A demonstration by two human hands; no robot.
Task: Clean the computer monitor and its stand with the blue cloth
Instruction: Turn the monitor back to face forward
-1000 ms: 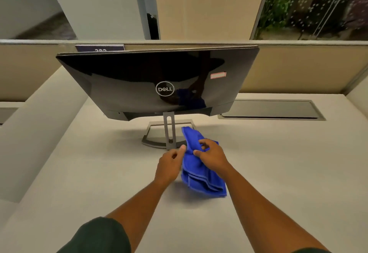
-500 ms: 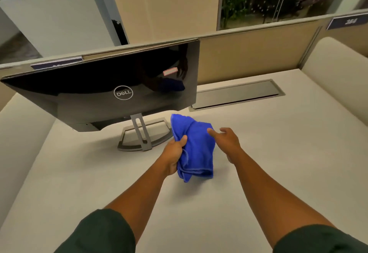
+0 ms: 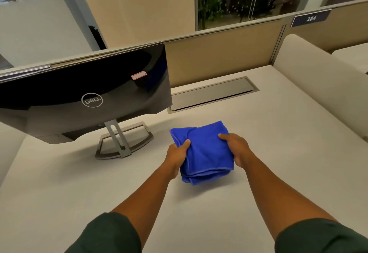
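A folded blue cloth (image 3: 205, 151) is held between both hands just above the pale desk (image 3: 278, 153). My left hand (image 3: 177, 156) grips its left edge, thumb on top. My right hand (image 3: 238, 149) holds its right edge, thumb on top and fingers underneath. To the left stands the black monitor (image 3: 85, 97), its glossy back and round logo facing me. Its grey stand (image 3: 119, 143) has a slim neck and an open frame base on the desk, left of the cloth. Neither hand touches the monitor or the stand.
A grey cable-tray lid (image 3: 213, 95) is set into the desk behind the cloth. A beige partition (image 3: 219, 57) runs along the desk's far edge, with a number plate (image 3: 310, 18) at the right. A rounded side panel (image 3: 318, 85) bounds the desk on the right.
The cloth has been moved right, away from the stand. My right hand, which had let go half a second ago, now holds its right edge. The view has swung right.
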